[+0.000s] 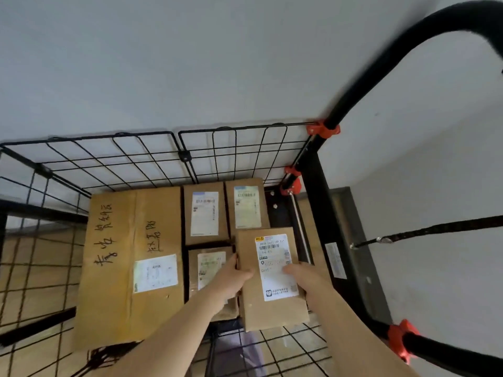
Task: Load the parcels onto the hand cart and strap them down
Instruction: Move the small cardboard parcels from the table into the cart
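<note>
Lower centre of frame: my left hand [234, 278] and right hand [302, 273] both grip one parcel [269, 314] above the cart [185, 156]. Loading step, I judge; next, seat it flat beside the boxes [204, 213].

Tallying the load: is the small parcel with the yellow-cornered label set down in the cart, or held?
Held, not set down: left hand and right hand grip the parcel by its sides.
</note>
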Motion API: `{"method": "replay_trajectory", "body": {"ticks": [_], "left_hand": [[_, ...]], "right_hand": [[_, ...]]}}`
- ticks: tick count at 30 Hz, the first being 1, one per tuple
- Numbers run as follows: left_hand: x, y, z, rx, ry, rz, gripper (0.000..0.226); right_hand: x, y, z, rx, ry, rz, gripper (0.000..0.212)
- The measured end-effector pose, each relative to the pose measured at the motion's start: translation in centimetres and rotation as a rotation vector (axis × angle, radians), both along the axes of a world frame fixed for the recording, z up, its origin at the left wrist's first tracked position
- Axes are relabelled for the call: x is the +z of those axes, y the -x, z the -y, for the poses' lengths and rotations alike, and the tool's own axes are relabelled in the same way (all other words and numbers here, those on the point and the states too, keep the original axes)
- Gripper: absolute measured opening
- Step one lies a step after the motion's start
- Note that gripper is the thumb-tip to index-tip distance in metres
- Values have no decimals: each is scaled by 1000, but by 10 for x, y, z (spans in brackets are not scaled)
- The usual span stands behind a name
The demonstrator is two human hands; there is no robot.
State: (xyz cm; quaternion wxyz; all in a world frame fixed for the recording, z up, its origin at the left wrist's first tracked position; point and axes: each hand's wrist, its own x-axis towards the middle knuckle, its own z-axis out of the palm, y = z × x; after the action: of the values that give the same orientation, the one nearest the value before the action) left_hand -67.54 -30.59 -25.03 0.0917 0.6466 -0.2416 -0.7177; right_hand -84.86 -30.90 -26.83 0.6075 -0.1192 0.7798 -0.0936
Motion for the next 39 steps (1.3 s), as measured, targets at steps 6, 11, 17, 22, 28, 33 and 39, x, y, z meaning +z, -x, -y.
{"method": "replay_trajectory", "body": {"ticks": [6, 11, 17, 22, 28, 33, 39], "left_hand": [[-51, 13, -2, 1, -94, 71, 48], [-78, 14, -4, -100, -60, 203, 54], [-90, 15, -4, -287, 10, 360, 64], [-93, 7, 2, -334, 45, 378, 64], [-80, 4, 5, -448, 53, 377, 54], [-65, -13, 3, -488, 93, 392, 23], [-26, -50, 3, -545, 142, 431, 38]], "right_hand": [[-58, 1, 4, 175, -115, -34, 49], [-85, 4, 1, 167, -152, 1, 35], [-98, 4, 0, 209, -138, -8, 31], [-100, 1, 6, 177, -68, 23, 38], [-94, -2, 14, 232, -96, -11, 45], [-69, -6, 17, 394, -25, -132, 66], [-22, -13, 12, 504, 66, -163, 45]]}}
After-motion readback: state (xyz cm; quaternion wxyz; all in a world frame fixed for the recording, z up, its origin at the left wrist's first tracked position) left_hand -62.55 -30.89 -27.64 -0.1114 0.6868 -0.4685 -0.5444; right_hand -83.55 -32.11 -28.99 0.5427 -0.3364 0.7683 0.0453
